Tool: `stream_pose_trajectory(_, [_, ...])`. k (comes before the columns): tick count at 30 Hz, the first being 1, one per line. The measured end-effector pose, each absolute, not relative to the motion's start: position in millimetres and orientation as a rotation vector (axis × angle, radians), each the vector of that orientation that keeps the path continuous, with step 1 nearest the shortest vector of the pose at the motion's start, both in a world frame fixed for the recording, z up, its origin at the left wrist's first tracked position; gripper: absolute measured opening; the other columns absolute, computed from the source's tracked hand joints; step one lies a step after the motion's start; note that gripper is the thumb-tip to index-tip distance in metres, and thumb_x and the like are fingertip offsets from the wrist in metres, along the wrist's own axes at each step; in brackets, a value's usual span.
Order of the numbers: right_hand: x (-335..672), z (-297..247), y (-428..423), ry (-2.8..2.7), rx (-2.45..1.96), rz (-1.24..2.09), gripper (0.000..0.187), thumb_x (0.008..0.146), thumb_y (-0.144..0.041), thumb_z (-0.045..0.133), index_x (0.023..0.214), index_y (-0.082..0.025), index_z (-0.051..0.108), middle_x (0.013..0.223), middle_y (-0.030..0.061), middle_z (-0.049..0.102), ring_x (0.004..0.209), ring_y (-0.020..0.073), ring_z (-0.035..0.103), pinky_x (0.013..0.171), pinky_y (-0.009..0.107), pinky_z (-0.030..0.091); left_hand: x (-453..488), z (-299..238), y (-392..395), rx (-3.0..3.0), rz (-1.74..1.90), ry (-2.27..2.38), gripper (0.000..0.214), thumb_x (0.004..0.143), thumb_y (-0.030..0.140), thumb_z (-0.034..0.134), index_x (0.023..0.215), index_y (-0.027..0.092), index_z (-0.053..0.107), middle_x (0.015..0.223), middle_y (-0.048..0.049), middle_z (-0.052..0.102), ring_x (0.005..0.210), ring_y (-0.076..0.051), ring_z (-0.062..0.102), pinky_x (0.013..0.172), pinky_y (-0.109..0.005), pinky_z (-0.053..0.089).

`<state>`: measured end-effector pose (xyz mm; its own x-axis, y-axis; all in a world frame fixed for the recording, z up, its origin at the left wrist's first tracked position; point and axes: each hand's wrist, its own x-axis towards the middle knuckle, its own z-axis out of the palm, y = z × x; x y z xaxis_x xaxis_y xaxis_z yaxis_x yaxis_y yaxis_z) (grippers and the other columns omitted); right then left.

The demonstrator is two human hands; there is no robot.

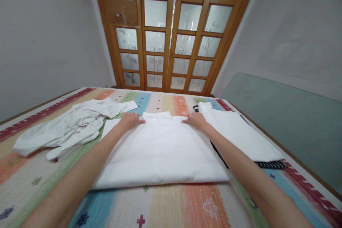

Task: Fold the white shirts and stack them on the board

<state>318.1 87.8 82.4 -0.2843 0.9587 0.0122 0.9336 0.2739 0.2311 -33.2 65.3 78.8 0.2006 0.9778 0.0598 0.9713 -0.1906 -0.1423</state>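
A folded white shirt (162, 149) lies in front of me on the patterned bedspread, with what looks like its collar at the far edge. At the shirt's far left corner is my left hand (130, 121), closed on the cloth with the thumb on top. My right hand (197, 121) grips the far right corner in the same way. The fingertips of both hands are partly hidden by cloth and knuckles. Part of the shirt sticks out beyond my left wrist.
A crumpled white garment (77, 123) lies to the left. Folded white clothing (240, 131) with black-and-white striped edges lies to the right. The colourful striped bedspread (128, 206) covers the bed. Wooden glass-paned doors (169, 53) stand beyond, and a pale green headboard-like panel (288, 114) is at right.
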Motion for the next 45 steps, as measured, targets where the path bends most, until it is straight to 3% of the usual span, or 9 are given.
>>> stream_pose_trajectory(6, [324.4,65.0,84.3,2.384,1.837,0.23,0.06,0.097,-0.058,0.032,0.1,-0.014,0.072,0.104,0.0227,0.07,0.103,0.0326,0.065,0.083,0.038,0.047,-69.9,75.1,54.8,-2.255,0.065,-2.035,0.066,0.09,0.066,0.032,0.094,0.014,0.072,0.098,-0.0209,0.072,0.099,-0.035,0.066,0.082,-0.039,0.047])
stream_pose_trajectory(15, [324.5,75.1,87.2,2.38,1.852,0.324,0.064,0.096,-0.061,0.032,0.101,-0.011,0.072,0.101,0.0236,0.07,0.1,0.0327,0.066,0.079,0.036,0.047,-88.0,87.8,43.8,-2.062,0.037,-2.114,0.07,0.092,0.064,0.025,0.1,0.01,0.07,0.097,-0.0237,0.071,0.097,-0.038,0.066,0.078,-0.041,0.047])
stream_pose_trajectory(27, [319.1,77.7,99.0,2.409,1.84,0.572,0.054,0.099,-0.053,0.036,0.098,-0.015,0.075,0.091,0.0178,0.074,0.091,0.025,0.07,0.069,0.027,0.047,-86.8,81.4,48.3,-1.942,0.012,-2.131,0.069,0.093,0.061,0.028,0.102,0.008,0.069,0.092,-0.0233,0.072,0.093,-0.038,0.067,0.076,-0.041,0.047])
stream_pose_trajectory(32, [315.3,74.4,105.9,2.398,1.921,0.615,0.055,0.099,-0.051,0.037,0.097,-0.011,0.075,0.089,0.0214,0.073,0.088,0.0278,0.071,0.068,0.03,0.048,-87.7,79.3,49.7,-1.906,-0.018,-2.155,0.068,0.092,0.061,0.029,0.101,0.008,0.07,0.091,-0.023,0.072,0.092,-0.037,0.068,0.075,-0.041,0.047])
stream_pose_trajectory(39, [305.5,60.8,116.0,2.43,1.875,0.568,0.039,0.1,-0.034,0.041,0.101,-0.015,0.075,0.091,0.0193,0.074,0.088,0.0297,0.071,0.07,0.035,0.051,-88.6,62.1,51.6,-1.853,-0.061,-2.204,0.068,0.095,0.057,0.027,0.099,0.006,0.071,0.089,-0.0244,0.072,0.089,-0.038,0.069,0.074,-0.043,0.049])
stream_pose_trajectory(45, [302.4,47.1,120.0,2.403,2.017,0.541,0.044,0.101,-0.038,0.037,0.101,-0.014,0.074,0.095,0.02,0.073,0.088,0.0296,0.071,0.072,0.036,0.051,-96.9,49.4,58.4,-1.823,-0.14,-2.276,0.069,0.096,0.054,0.021,0.101,0.008,0.072,0.091,-0.0232,0.073,0.091,-0.036,0.069,0.078,-0.044,0.05])
